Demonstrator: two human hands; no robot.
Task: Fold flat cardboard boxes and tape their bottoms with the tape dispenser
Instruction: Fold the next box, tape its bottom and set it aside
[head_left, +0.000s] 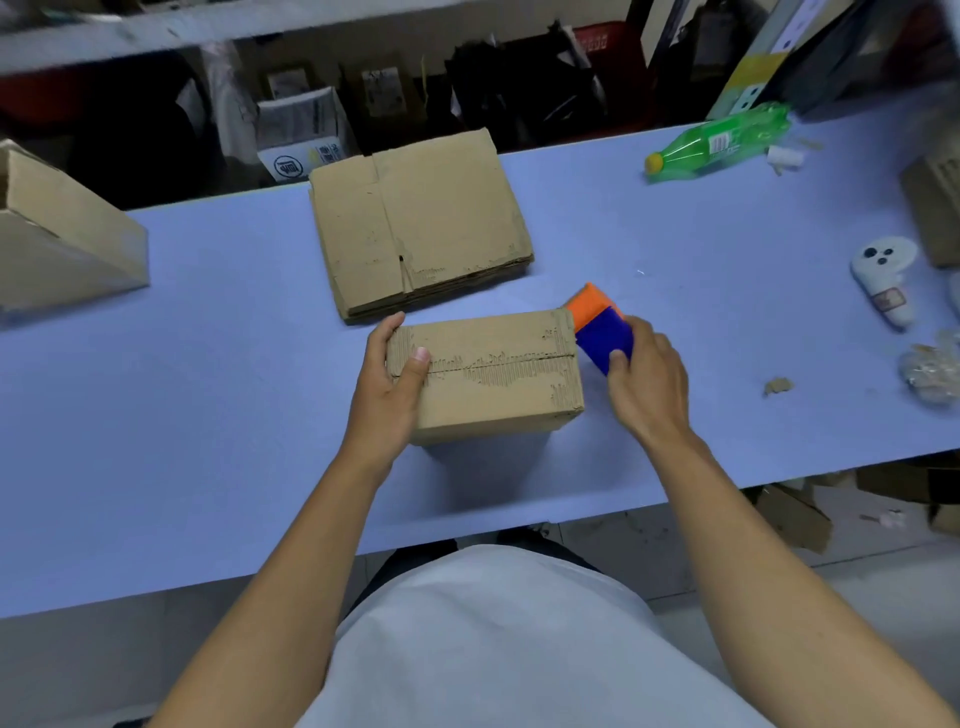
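Two hands: I am working both on the folded box (485, 376), which is sitting bottom-up on the blue table (208, 467) just in front of me.
Left hand (390, 387): I am curling it round the box's left end, thumb pressing across the centre seam, fingers wrapping the far edge. By my reading this is keeping the two flaps closed and the box from sliding.
Right hand (647, 379): I am gripping the tape dispenser (600, 327), fingers and thumb closing round its blue body, orange end pointing away.
Dispenser position: it is touching the box's right end, level with the seam; I judge that is where a strip would be starting.
Seam: it is running left to right, ragged, and I am seeing no fresh tape on it, though clear tape would be hard to tell.
Flat stack (421, 223): more unfolded boxes are waiting just beyond, within reach.
Finished box (62, 234): one is lying on its side at far left.
Clutter: a green bottle (719, 143) and a white controller (885, 275) are lying well apart at right.
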